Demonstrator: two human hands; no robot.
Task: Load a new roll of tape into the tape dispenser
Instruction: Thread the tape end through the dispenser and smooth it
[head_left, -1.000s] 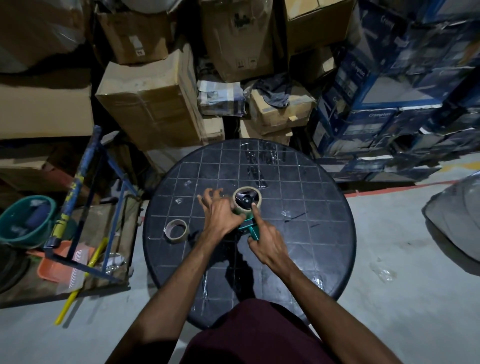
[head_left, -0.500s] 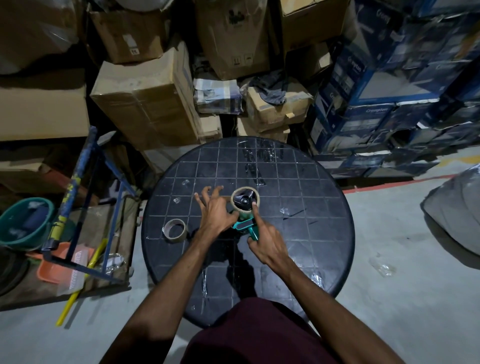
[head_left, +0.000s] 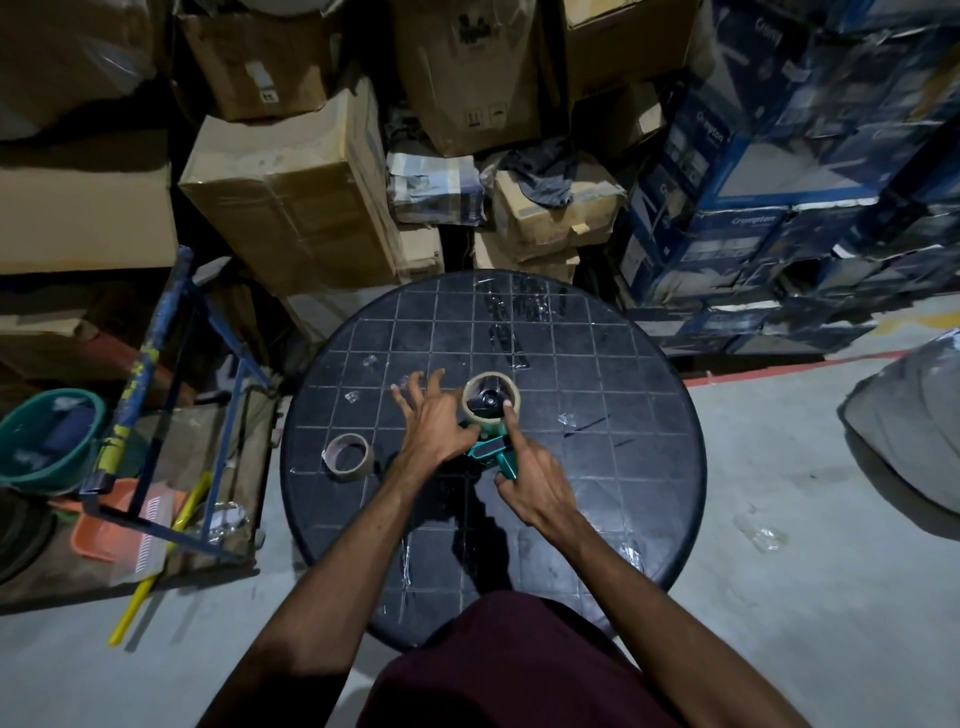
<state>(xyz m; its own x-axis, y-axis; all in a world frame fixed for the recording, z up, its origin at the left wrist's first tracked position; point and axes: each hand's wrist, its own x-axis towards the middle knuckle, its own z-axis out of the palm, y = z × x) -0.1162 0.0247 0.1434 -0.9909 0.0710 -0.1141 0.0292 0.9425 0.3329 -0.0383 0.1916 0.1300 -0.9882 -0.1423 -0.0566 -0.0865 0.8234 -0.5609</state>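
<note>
Your right hand (head_left: 537, 480) grips the teal plastic tape dispenser (head_left: 491, 451) carrying a tan tape roll (head_left: 491, 404); your left hand (head_left: 434, 423), fingers spread, touches it above the round black gridded desk (head_left: 623, 467).

Table (head_left: 613, 467) right half bare: open approach from right and near edge. Centre blocked by left hand (head_left: 434, 426), right hand (head_left: 535, 480), dispenser (head_left: 493, 452) with roll (head_left: 491, 402) between them. Spare roll (head_left: 347, 457) obstructs left part. Tape scraps (head_left: 511, 317) on far surface. Boxes (head_left: 291, 202) crowd far rim; frame (head_left: 156, 395) just beside left rim.
</note>
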